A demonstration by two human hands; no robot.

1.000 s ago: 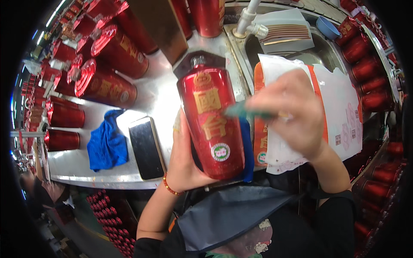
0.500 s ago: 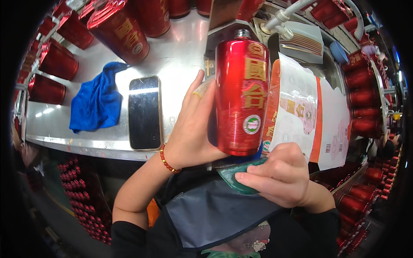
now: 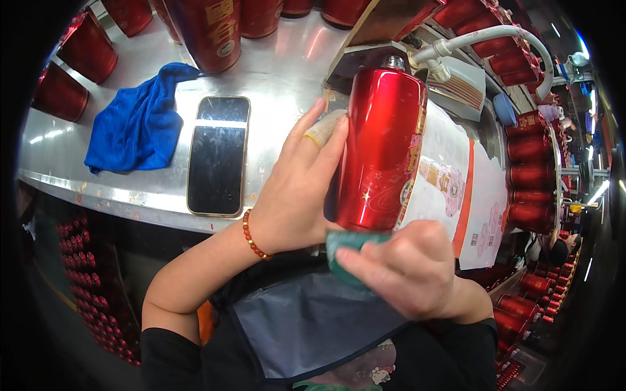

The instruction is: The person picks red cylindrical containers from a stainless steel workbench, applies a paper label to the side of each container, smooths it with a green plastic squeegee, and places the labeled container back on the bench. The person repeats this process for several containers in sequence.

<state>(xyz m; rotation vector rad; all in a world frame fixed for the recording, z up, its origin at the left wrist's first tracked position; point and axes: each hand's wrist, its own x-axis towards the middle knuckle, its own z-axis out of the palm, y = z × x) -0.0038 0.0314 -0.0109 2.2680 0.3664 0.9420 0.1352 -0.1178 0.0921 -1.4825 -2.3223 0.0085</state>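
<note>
A glossy red bottle (image 3: 385, 146) with gold lettering and a bare threaded neck leans in front of me, its base toward me. My left hand (image 3: 297, 173) holds it along its left side, fingers stretched toward the neck and thumb near the base. A pale fabric finger cover (image 3: 326, 127) sits on one of its fingers. My right hand (image 3: 407, 267) is closed on a flat green scraper (image 3: 349, 257), slightly blurred, right at the bottle's base. Whether the scraper touches the glass, I cannot tell.
A black phone (image 3: 218, 156) and a crumpled blue cloth (image 3: 137, 127) lie on the metal table (image 3: 274, 85) to the left. Red bottles (image 3: 212, 29) stand behind. Printed sheets (image 3: 450, 176) lie at right, below a white pipe (image 3: 456, 45).
The bottle has been turned, its gold lettering moving to the right side and plain red now facing me. The green scraper has moved left and up against the base. The view has shifted somewhat.
</note>
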